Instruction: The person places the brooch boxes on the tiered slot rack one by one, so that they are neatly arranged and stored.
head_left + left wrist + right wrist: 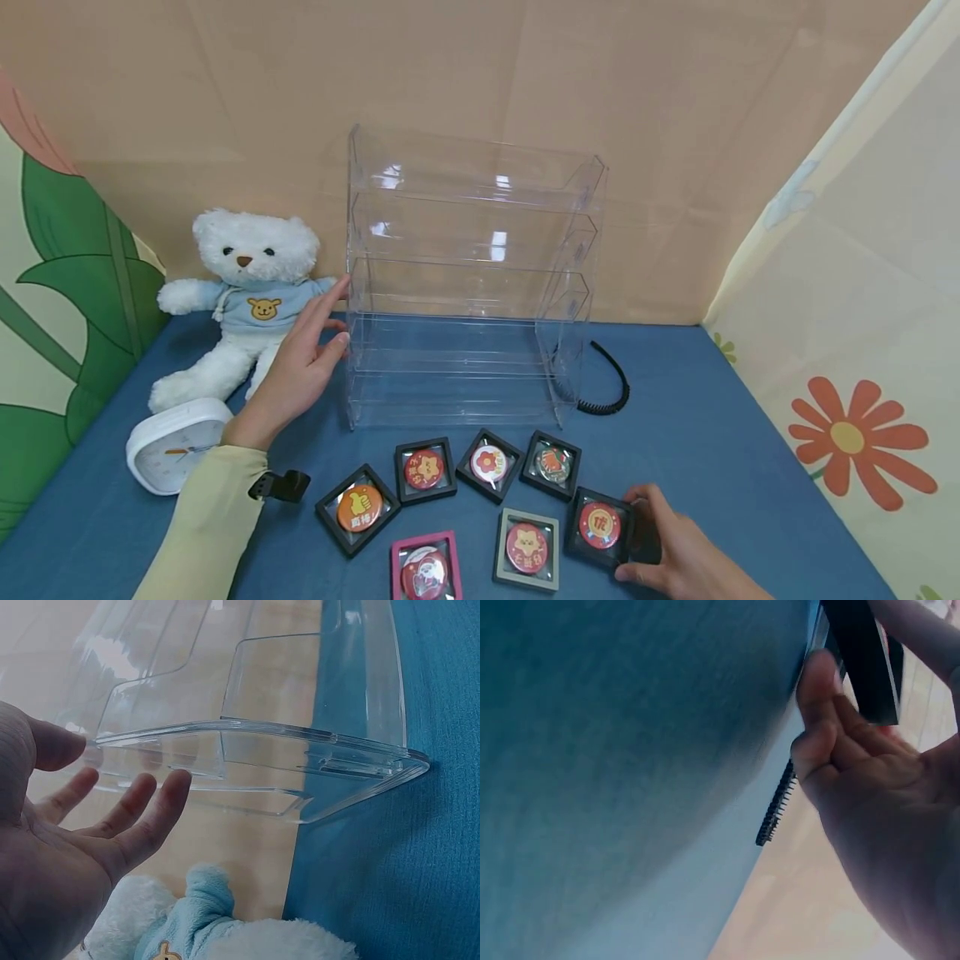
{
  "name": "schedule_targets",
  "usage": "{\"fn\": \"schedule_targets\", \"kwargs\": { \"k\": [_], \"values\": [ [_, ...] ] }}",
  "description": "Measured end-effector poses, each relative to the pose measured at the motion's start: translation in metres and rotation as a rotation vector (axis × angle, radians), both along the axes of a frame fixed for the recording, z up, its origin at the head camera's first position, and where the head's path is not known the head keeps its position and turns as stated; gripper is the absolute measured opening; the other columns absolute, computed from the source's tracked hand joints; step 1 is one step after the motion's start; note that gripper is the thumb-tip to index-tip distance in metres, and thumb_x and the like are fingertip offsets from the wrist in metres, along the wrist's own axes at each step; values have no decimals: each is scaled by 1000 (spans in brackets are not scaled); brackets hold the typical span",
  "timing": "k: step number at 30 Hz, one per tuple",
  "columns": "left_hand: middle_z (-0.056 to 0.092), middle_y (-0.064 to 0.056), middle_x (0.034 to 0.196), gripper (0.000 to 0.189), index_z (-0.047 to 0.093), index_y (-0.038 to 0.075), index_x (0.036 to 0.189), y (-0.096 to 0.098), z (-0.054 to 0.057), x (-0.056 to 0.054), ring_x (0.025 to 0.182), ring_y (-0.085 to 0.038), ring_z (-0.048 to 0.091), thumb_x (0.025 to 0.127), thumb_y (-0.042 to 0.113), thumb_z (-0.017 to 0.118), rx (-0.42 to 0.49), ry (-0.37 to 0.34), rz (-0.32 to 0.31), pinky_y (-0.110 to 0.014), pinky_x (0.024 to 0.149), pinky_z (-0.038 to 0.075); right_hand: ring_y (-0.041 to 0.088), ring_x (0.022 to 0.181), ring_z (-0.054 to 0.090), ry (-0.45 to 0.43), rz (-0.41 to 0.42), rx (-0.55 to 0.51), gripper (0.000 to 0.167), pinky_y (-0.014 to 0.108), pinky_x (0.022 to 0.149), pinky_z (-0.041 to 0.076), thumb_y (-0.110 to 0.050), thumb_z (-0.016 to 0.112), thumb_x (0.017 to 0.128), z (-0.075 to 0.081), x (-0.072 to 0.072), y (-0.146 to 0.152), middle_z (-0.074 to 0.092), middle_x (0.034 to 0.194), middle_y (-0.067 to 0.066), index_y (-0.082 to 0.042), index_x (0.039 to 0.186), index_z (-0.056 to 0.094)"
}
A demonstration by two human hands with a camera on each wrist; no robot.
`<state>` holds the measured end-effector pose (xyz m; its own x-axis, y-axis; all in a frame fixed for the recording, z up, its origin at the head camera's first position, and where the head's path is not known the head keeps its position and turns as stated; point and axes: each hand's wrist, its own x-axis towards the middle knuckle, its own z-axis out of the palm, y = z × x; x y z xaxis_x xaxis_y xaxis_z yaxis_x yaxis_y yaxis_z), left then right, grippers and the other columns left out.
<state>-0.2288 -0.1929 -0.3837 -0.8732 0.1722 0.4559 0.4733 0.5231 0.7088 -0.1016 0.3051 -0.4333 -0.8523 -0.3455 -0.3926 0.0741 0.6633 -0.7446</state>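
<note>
A clear acrylic tiered rack stands upright in the middle of the table. My left hand is at its left side, fingers extended near the edge; the left wrist view shows the thumb and fingertips close to the side panel. At the front right, my right hand pinches a black square display frame with a round red badge inside. In the right wrist view the thumb and fingers hold the dark frame by its edge. A grey frame lies just left of it.
Several black framed badges and a pink frame lie before the rack. A white teddy bear and white clock stand at left. A black coiled band lies right of the rack, on the blue cloth.
</note>
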Motion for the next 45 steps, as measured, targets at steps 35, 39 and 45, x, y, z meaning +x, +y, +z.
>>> {"fn": "schedule_targets", "kwargs": {
  "k": [35, 39, 45],
  "values": [
    [28, -14, 159, 74, 15, 32, 164, -2, 0, 1, 117, -36, 52, 105, 0, 46, 7, -9, -2, -34, 81, 52, 10, 96, 71, 401, -5, -59, 45, 28, 77, 59, -25, 74, 94, 19, 13, -5, 67, 117, 8, -12, 133, 55],
    [28, -14, 159, 74, 15, 31, 164, -1, 0, 2, 117, -36, 52, 105, 0, 46, 5, -11, -1, -29, 80, 52, 9, 94, 71, 467, -6, -47, 44, 28, 76, 59, -24, 73, 95, 24, 12, -11, 68, 113, 4, -15, 134, 54],
    [29, -13, 158, 73, 16, 29, 164, 2, 2, 2, 117, -36, 52, 106, 0, 46, 15, -19, -12, -30, 80, 52, 8, 90, 71, 630, 44, -39, 45, 29, 72, 59, -13, 76, 92, 30, 4, -24, 72, 107, 0, -19, 131, 56]
  ]
}}
